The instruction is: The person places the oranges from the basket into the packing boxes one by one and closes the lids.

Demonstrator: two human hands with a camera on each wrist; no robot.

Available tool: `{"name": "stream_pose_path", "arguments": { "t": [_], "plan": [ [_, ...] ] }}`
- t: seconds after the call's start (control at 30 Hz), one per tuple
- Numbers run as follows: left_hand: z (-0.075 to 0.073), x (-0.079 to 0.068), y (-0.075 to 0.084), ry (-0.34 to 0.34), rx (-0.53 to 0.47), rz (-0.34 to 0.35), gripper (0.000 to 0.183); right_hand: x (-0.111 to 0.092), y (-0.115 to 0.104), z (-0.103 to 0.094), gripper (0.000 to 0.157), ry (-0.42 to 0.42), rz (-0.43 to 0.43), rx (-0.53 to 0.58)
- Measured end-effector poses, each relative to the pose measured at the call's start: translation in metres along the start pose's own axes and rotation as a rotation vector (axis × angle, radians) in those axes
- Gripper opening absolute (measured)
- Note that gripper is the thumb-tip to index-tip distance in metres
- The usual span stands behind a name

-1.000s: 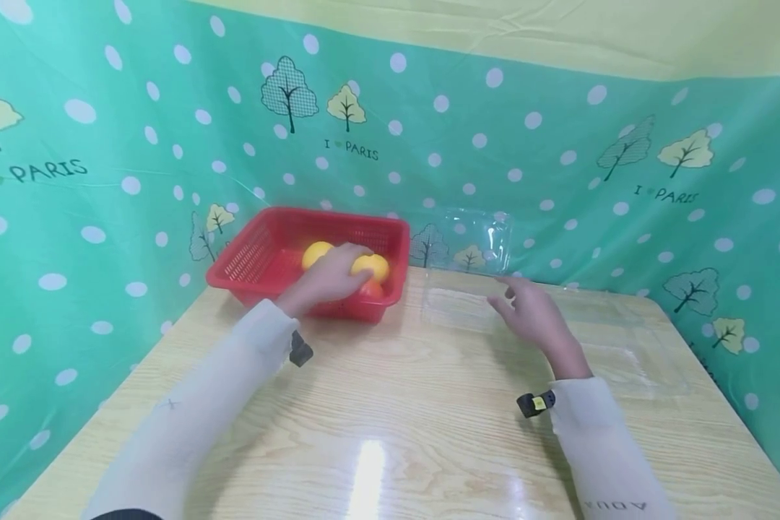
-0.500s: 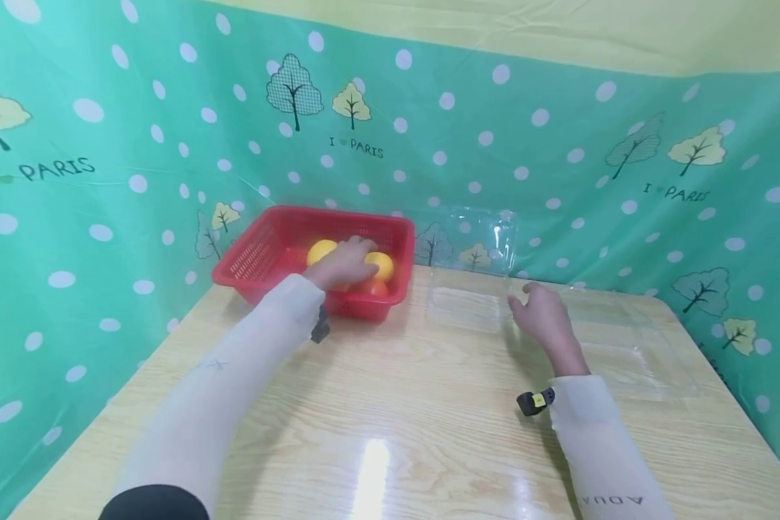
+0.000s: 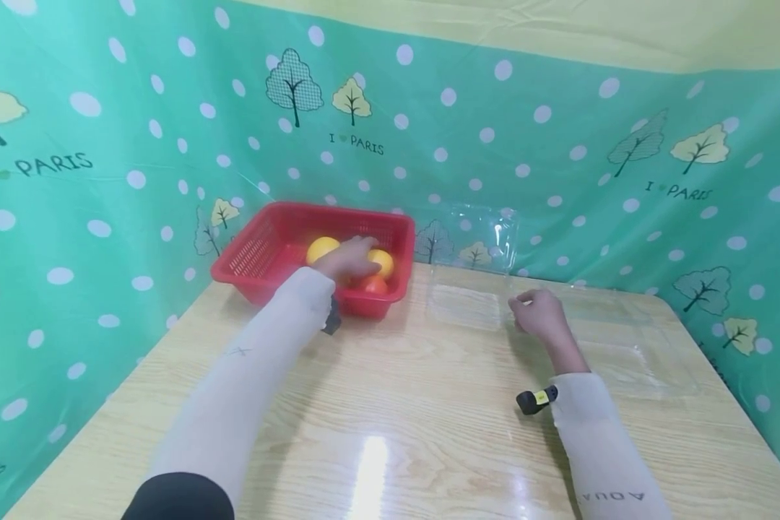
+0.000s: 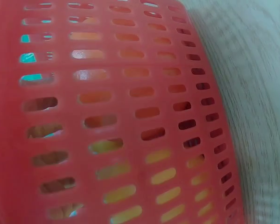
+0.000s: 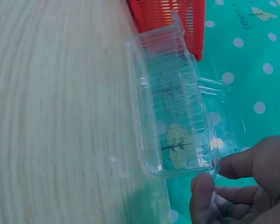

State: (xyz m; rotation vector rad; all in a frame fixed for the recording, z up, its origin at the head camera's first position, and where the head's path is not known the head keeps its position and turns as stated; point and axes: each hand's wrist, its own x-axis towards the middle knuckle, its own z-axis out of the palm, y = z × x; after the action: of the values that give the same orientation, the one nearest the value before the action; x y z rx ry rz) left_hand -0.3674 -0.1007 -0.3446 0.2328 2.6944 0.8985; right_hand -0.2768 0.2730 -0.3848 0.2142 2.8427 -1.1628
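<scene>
My left hand [image 3: 349,258] reaches into the red plastic basket [image 3: 247,253], over several round fruits. A yellow-orange fruit [image 3: 380,264] is right by its fingers, another yellow fruit [image 3: 322,248] lies behind the wrist, and a red fruit [image 3: 374,285] sits nearer the front wall. I cannot tell whether the left fingers hold a fruit; in the left wrist view the slotted basket wall [image 4: 126,107] hides most of them. My right hand [image 5: 256,182] pinches the near corner of a clear plastic clamshell box [image 5: 147,121], its lid [image 3: 471,242] raised against the curtain.
Another clear plastic box [image 3: 637,357] lies to the right of the right forearm, on the wooden table [image 3: 416,404]. A green curtain [image 3: 546,159] with dots and trees hangs right behind the basket and boxes.
My left hand has shifted slightly right within the basket, its forearm swinging right. The right hand has drawn its fingers together at the clamshell box's corner.
</scene>
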Motion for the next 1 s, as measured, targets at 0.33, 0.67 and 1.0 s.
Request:
{"name": "stream_pose_path", "arguments": {
  "t": [0.33, 0.67, 1.0],
  "plan": [
    [0.006, 0.021, -0.004, -0.008, -0.049, -0.022, 0.071, 0.006, 0.002, 0.001, 0.041, -0.057, 0.107, 0.383],
    [0.016, 0.015, 0.001, -0.054, -0.167, 0.042, 0.056, 0.003, 0.002, -0.001, 0.040, -0.058, 0.117, 0.366],
    [0.017, 0.020, 0.005, -0.001, -0.067, 0.051, 0.055, 0.004, 0.002, 0.002, 0.038, -0.035, 0.119, 0.362]
  ]
}}
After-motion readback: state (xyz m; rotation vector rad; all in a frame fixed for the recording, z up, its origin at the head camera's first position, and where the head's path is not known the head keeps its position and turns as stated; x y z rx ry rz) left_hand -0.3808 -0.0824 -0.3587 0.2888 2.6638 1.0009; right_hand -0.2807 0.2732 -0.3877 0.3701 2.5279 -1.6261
